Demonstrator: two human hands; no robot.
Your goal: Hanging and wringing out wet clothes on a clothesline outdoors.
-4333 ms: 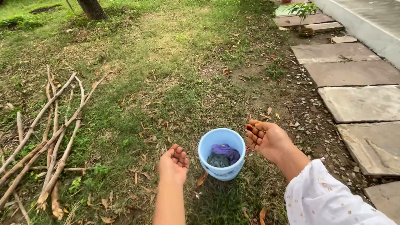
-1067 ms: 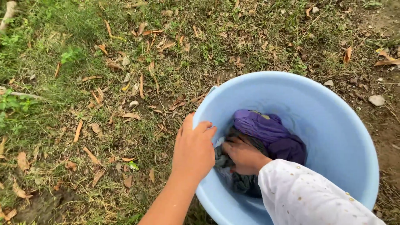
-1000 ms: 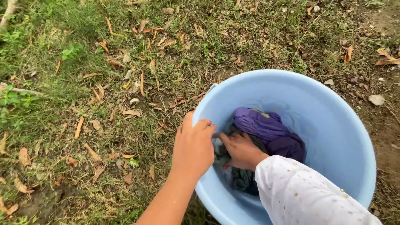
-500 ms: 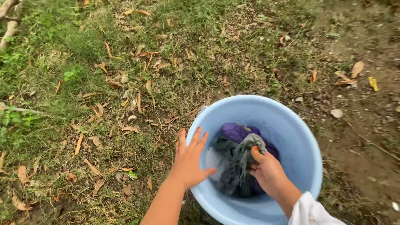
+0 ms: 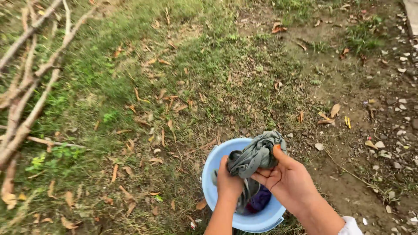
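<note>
Cloth: grey cloth (image 5: pixel 257 153) bunched above the blue tub (image 5: pixel 213 167), long axis slanting up-right (tail hangs into tub).
Hands: left hand (image 5: pixel 229 182) and right hand (image 5: pixel 289 177), both clenched on it.

— We see a grey cloth (image 5: pixel 257 154), crumpled, limp and matt, over a smooth, faintly glossy pale blue plastic bucket (image 5: pixel 209 167).

— We'd add rough dry wooden branches (image 5: pixel 26 87) upper left, and gritty bare soil (image 5: pixel 370 143) at right.
</note>
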